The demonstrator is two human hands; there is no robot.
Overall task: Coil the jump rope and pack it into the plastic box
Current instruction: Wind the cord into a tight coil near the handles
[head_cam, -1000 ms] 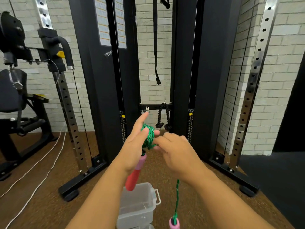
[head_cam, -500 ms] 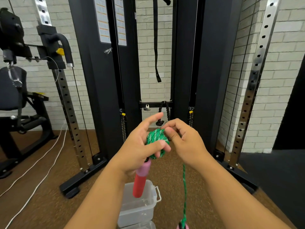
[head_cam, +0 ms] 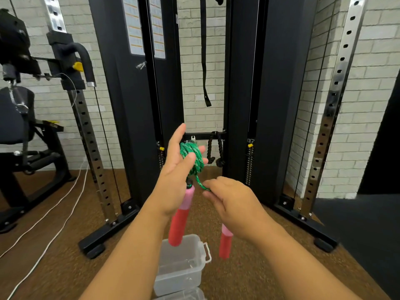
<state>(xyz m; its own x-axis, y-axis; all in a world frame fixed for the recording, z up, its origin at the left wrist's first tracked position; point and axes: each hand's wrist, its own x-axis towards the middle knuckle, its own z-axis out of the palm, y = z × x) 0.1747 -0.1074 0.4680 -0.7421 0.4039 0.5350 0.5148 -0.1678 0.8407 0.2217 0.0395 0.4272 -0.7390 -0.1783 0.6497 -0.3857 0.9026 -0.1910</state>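
Now swung low beneath the coil (head_cam: pixel 192 158) wound on the splayed left hand (head_cam: pixel 176 172), right hand (head_cam: pixel 233 200) pinching nearly spent rope (head_cam: pixel 200 184); boxing next.

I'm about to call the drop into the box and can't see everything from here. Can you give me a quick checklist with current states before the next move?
1. Rope coil wound round the left hand: ok, several turns sit on the fingers.
2. Loose rope end pinched by the right hand: ok.
3. Winding finished: not ok, a short stretch still runs from the coil to the right hand.
4. Both handles free: ok, first handle and second handle hang in the air.
5. Plastic box open below the hands: ok, no lid on it.
6. Box empty: cannot tell.
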